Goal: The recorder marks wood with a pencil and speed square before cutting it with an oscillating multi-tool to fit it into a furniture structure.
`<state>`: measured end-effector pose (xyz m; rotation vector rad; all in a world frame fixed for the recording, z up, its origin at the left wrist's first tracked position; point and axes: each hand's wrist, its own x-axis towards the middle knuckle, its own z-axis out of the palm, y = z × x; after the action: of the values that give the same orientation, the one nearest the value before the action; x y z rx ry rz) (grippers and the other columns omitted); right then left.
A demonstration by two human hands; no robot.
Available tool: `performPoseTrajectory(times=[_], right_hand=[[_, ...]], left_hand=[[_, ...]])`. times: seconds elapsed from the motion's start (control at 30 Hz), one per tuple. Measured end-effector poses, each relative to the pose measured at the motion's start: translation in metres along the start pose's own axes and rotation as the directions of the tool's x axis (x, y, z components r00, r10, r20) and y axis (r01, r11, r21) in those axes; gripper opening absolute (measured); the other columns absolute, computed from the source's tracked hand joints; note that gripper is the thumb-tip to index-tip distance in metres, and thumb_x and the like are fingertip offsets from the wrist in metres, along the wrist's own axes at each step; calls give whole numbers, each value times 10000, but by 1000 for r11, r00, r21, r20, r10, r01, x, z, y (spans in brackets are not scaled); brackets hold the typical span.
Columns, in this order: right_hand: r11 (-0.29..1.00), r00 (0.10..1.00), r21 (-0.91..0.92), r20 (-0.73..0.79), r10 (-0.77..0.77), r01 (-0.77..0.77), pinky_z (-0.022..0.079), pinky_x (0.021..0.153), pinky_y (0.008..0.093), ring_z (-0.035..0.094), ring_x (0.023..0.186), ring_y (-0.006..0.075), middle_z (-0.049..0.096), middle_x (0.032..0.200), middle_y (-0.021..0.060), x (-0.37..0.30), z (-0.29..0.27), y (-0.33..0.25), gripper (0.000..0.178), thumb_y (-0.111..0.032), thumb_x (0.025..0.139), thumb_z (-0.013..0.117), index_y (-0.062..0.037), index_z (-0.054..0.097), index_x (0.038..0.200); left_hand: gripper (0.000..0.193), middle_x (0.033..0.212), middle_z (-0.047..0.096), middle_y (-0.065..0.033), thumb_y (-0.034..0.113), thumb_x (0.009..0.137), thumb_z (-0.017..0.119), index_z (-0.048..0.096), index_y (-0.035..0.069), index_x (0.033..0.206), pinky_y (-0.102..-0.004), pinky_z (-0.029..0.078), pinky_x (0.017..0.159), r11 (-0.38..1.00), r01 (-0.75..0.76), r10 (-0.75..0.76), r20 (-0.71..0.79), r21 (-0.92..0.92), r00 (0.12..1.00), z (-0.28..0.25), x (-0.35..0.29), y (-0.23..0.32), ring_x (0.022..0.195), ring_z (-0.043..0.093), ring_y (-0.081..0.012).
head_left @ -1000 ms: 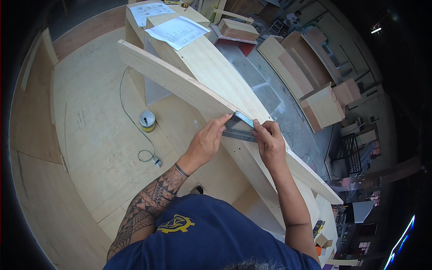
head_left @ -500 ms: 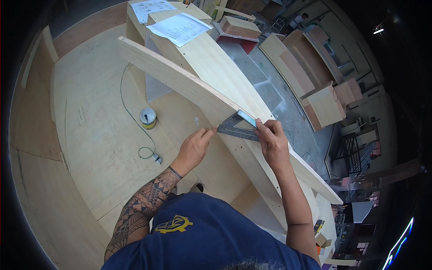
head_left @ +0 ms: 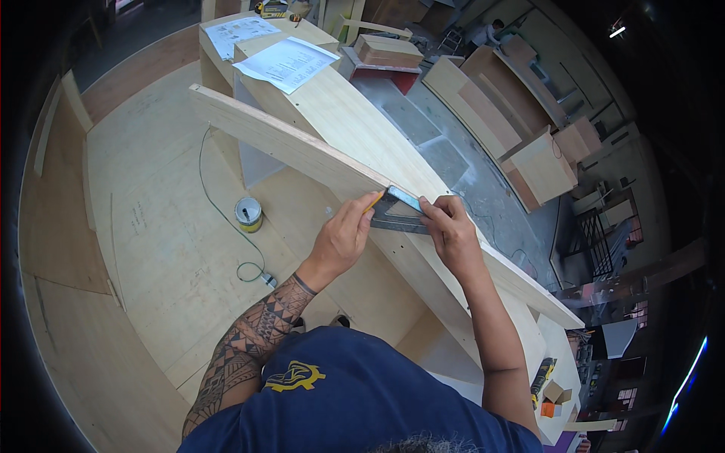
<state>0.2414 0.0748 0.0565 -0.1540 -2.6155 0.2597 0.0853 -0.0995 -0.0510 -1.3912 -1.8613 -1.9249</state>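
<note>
My left hand (head_left: pixel 340 240) pinches a yellow pencil (head_left: pixel 373 202), its tip at the slanted side of a dark triangular speed square (head_left: pixel 396 220), close to the board's upper edge. The square lies against the face of a long pale wooden board (head_left: pixel 279 136) standing on edge, its light-coloured fence resting along the top edge. With thumb and fingers, my right hand (head_left: pixel 453 232) grips the square at its right end and presses it to the board. Pencil marks on the wood are too small to make out.
Printed sheets (head_left: pixel 287 64) lie on a long plywood cabinet (head_left: pixel 362 132) behind the board. On the plywood floor left stand a tin can (head_left: pixel 248 214) and a green cord (head_left: pixel 204 177) with a plug. A yellow-black power tool (head_left: pixel 542 381) lies lower right. Another person (head_left: pixel 487 34) is far off.
My left hand has moved up along the square from its lower corner to near the board's top edge, and the pencil now shows. My right hand keeps its grip. The view has shifted slightly.
</note>
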Motion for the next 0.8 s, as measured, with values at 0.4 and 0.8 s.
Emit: performPoseTrajectory(times=[0.4,0.8], right_hand=[[999,999,0,-14,39,-39,591,784,454,718,919,319,659,1072,132,-3,3,1,350,-33,979,793,-114,764,1319],[999,998,-4,-37,54,-55,586,783,441,719,903,305,670,1086,130,-4,2,-1,397,0,948,804,-115,782,1327]], left_hand=[[424,1170,711,-212,16,1055,629,617,45,1478,-509,622,829,946,183,-263,303,269,916,-2,-74,-53,1009,737,-444],[347,1195,735,-229,37,1095,640,619,-11,1438,-463,620,865,999,-7,7,-2,31,1000,-5,4,10,1043,744,-434]])
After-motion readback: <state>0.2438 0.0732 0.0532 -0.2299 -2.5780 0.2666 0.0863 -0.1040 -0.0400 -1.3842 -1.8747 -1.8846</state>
